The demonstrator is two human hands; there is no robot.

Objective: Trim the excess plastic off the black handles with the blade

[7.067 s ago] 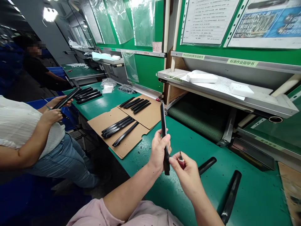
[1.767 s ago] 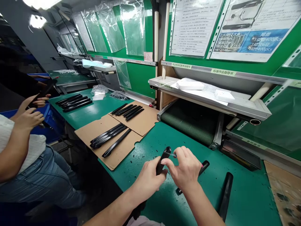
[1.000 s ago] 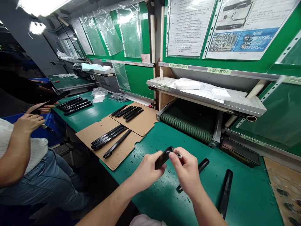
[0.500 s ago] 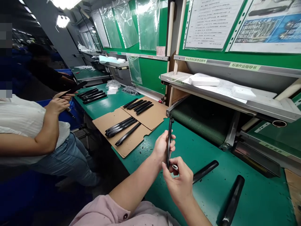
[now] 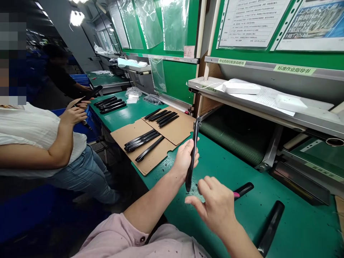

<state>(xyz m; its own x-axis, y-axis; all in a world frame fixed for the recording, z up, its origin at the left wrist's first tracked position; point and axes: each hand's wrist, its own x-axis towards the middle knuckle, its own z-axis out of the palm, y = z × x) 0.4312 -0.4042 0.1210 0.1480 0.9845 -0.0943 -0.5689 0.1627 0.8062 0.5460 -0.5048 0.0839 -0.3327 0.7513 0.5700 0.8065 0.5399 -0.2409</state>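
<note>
My left hand [image 5: 183, 159] is closed round a long black plastic strip [image 5: 193, 150] and holds it nearly upright above the green bench [image 5: 228, 168]. My right hand [image 5: 215, 206] hovers just below and right of the strip's lower end, fingers curled round a small tool whose pink end [image 5: 236, 194] pokes out at the back of the hand. Two more black strips [image 5: 270, 227] lie on the bench to the right of my hands.
Brown cardboard sheets [image 5: 134, 130] carry several black strips [image 5: 141, 139]. A ribbed conveyor belt [image 5: 231, 141] runs under a grey shelf [image 5: 268, 104]. To the left, a person in a white top [image 5: 32, 129] holds another strip; further strips [image 5: 109, 104] lie beyond.
My left hand has raised the strip slightly and tilted it. My right hand has drawn away from its lower end, down and to the right. The view has shifted a little.
</note>
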